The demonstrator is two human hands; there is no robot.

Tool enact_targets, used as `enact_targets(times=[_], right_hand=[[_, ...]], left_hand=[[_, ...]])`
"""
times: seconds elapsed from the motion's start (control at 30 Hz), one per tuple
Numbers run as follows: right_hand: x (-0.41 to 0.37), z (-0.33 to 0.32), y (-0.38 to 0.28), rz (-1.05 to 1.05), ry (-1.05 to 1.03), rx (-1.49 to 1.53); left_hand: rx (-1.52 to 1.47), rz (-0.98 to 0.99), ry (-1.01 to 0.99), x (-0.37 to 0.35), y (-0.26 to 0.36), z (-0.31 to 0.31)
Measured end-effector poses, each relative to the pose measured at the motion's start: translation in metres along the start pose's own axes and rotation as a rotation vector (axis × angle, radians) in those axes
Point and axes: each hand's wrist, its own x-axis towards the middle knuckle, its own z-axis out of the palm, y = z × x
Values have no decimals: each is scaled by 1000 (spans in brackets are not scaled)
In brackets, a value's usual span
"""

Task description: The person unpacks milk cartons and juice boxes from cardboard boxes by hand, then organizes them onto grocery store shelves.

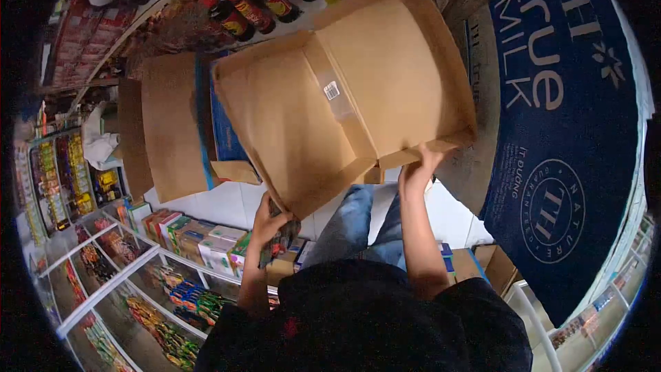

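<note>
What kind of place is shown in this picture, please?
It is probably a grocery shop: red-capped bottles stand together, colourful packets lie in white-framed racks, and a large blue cardboard panel reads "TH true MILK".

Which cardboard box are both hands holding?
The middle box, with a barcode sticker inside: the left hand and right hand grip its near edge. The blue-edged box at left and the blue carton at right touch neither hand.

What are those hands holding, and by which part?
The opened cardboard box: the left hand grips its near left corner, the right hand its near edge.
</note>
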Motion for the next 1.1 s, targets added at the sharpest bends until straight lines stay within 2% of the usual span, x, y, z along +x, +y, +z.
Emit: enact_targets(times=[0.03, 0.07, 0.13, 0.17, 0.2, 0.23, 0.27, 0.3, 0.33, 0.37, 0.4, 0.47, 0.5, 0.53, 0.6, 0.63, 0.67, 0.73, 0.77, 0.8, 0.87, 0.9, 0.93, 0.97, 1.0, 1.03, 1.07, 1.1], right_hand=[[-15, 13, -7, -205, -23, -139], [-20, 7, -8, -204, -21, -137], [-23, -4, -13, -254, -321, -587], [-23, -2, -23, -400, -420, -863], [-17, -5, -14, -427, -472, -656], [1, -20, -10, -584, -520, -890], [20, -33, -16, -741, -564, -1127], [32, -34, -27, -723, -606, -1146], [16, -1, -55, -593, -466, -1116], [24, -2, -59, -595, -389, -1065], [29, 4, -66, -595, -312, -1014], [33, 14, -85, -528, -367, -932], [49, 0, -79, -532, -375, -698], [50, 4, -80, -528, -384, -711], [50, 10, -82, -410, -308, -545], [57, 7, -82, -399, -367, -719], [56, 6, -80, -397, -369, -718], [45, 14, -77, -267, -466, -1202], [44, 17, -70, -530, -591, -1218], [45, 18, -64, -795, -714, -1219], [47, 14, -57, -951, -783, -1354], [51, 4, -52, -950, -790, -1356], [58, -13, -45, -841, -736, -1312], [66, -30, -39, -735, -681, -1265], [78, -47, -36, -737, -684, -1265], [93, -66, -35, -634, -648, -1337], [101, -74, -36, -528, -611, -1408], [72, -31, -51, -476, -493, -1223]], left_hand=[[-200, -53, -62, -8, 33, 18], [-197, -53, -62, -6, 28, 22], [-223, -169, -134, 4, -9, 25], [-201, -58, -131, 17, -52, 28], [-205, -47, -132, 17, -23, 48], [-349, -157, -115, 13, 32, 82], [-495, -271, -97, 14, 63, 105], [-509, -266, -95, 23, 56, 114], [-521, -206, -188, 35, 42, 122], [-532, -142, -280, 45, 30, 127], [-544, -139, -276, 51, 26, 133], [-532, -131, -244, 60, 19, 142], [-559, -68, -278, 62, 16, 144], [-573, -71, -272, 66, 3, 143], [-594, -174, -287, 73, -18, 140], [-578, -131, -321, 71, -13, 139], [-578, -130, -319, 74, -20, 143], [-556, -237, -214, 78, -27, 157], [-483, -229, -324, 83, -30, 160], [-487, -228, -320, 90, -40, 164], [-387, -380, -520, 106, -68, 170], [-509, -398, -571, 104, -68, 171], [-513, -398, -569, 104, -68, 171], [-348, -406, -614, 108, -66, 170], [-182, -412, -655, 110, -66, 170], [79, -111, -647, 114, -79, 174], [75, -110, -644, 110, -80, 176], [-32, -153, -572, 105, -80, 175]])
